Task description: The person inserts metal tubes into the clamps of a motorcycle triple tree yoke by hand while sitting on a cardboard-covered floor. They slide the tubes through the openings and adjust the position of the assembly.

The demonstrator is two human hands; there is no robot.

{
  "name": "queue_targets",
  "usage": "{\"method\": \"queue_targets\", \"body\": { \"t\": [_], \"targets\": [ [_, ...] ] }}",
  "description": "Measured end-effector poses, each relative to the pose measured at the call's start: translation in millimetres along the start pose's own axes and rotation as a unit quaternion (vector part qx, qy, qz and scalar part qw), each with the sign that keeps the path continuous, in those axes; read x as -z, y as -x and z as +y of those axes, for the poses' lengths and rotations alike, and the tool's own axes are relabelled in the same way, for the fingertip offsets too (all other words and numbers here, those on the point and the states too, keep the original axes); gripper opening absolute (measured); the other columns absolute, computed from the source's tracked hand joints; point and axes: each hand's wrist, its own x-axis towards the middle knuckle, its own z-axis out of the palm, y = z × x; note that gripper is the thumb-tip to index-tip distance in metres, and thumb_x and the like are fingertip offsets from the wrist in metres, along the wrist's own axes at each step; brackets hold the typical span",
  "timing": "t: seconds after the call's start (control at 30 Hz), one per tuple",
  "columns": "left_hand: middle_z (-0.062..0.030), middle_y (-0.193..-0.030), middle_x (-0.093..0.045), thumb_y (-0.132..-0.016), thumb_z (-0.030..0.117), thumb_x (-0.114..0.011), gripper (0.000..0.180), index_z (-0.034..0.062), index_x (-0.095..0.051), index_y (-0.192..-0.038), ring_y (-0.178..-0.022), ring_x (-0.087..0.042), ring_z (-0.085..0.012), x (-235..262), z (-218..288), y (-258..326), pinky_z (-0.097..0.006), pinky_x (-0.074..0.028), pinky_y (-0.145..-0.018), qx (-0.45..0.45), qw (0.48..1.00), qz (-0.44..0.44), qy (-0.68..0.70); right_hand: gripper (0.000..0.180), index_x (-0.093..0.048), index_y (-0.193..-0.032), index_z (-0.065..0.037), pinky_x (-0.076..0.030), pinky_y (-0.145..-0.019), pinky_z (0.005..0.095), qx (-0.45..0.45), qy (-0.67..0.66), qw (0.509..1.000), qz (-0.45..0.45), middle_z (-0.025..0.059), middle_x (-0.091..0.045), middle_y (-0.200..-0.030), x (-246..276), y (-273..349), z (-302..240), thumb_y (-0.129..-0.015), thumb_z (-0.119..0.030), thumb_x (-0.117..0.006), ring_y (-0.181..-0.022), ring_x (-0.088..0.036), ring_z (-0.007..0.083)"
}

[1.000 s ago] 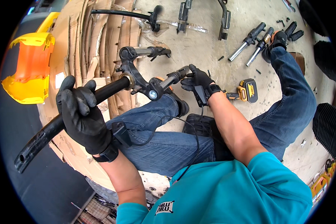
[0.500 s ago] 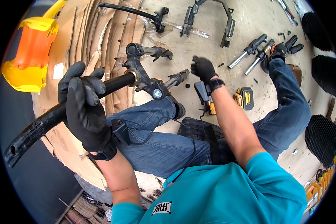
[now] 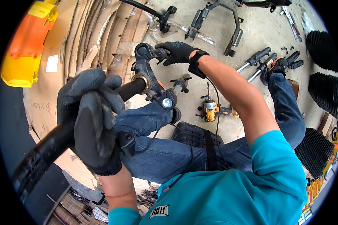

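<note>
A black front fork lies slantwise across the left of the head view, its long steering tube (image 3: 41, 155) running to the lower left. My left hand (image 3: 97, 112), in a black glove, is closed round that tube. Past a brass-coloured ring, the tube meets the black fork clamp (image 3: 143, 69). Two short legs stick out of the clamp. Around the farther leg (image 3: 161, 54) curl the fingers of my gloved right hand (image 3: 179, 52), which partly hides it. The nearer leg (image 3: 180, 85) is untouched, with a bolt head (image 3: 166, 102) at its clamp end.
A yellow impact driver (image 3: 211, 111) stands on the floor beyond my knees. Loose fork tubes (image 3: 257, 60) lie at right, near my shoe. Flattened cardboard (image 3: 73, 48) spreads at left beside an orange and yellow panel (image 3: 28, 41). Black frame parts (image 3: 234, 33) lie at the far side.
My right hand has gone from a closed fist over the floor, leftward and away, onto the farther fork leg. The impact driver now shows fully. My left hand keeps its hold on the tube.
</note>
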Motion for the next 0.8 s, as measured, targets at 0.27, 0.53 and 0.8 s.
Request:
{"method": "queue_targets", "body": {
  "t": [0.27, 0.53, 0.8],
  "targets": [
    [-0.0104, -0.066, -0.056, -0.093, 0.016, -0.052, 0.034, -0.0082, -0.057, -0.117, -0.054, -0.054, -0.0152, -4, -2, 5, -0.047, -0.052, -0.092, 0.001, 0.997, 0.064, -0.035, 0.042, -0.063, -0.109, -0.012, -0.05, -0.081, 0.0412, -0.049, 0.024, 0.998, 0.019, 0.0131, -0.068, -0.1, -10, -2, -11, -0.078, -0.035, -0.078, -0.095, -0.065, 0.0329],
    [-0.0029, -0.058, -0.047, -0.098, 0.016, -0.049, 0.035, -0.0105, -0.055, -0.12, -0.057, -0.052, -0.0132, 3, -5, 2, -0.043, -0.051, -0.092, -0.007, 0.997, 0.072, -0.007, 0.042, -0.061, -0.112, -0.012, -0.051, -0.083, 0.0426, -0.023, 0.066, 0.996, 0.056, 0.0134, -0.066, -0.105, -11, 3, -3, -0.079, -0.032, -0.078, -0.097, -0.063, 0.0346],
    [0.0011, -0.062, -0.043, -0.102, 0.017, -0.043, 0.036, -0.0095, -0.054, -0.123, -0.061, -0.048, -0.012, -2, -10, -8, -0.043, -0.047, -0.095, -0.014, 1.0, 0.004, 0.02, 0.06, -0.051, -0.131, -0.005, -0.055, -0.074, 0.0366, -0.307, -0.262, 0.899, 0.171, 0.0146, -0.07, -0.099, -11, 76, 37, -0.083, -0.033, -0.074, -0.084, -0.068, 0.0239]
  ]
}}
